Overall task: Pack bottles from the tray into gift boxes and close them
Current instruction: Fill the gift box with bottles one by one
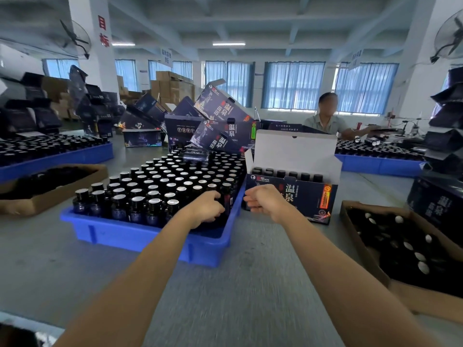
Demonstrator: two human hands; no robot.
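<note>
Ceiling (250, 18): white, beamed; tube lights (228, 43) lit
Windows (292, 86): far wall; blue curtains
Pillar (97, 46): white; red characters
Fans (75, 38): wall-mounted, both sides
Cartons (172, 86): brown, stacked behind

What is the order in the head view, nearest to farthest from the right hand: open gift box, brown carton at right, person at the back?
1. Open gift box, just behind the right hand.
2. Brown carton, at the near right.
3. Person, far at the back.
</note>
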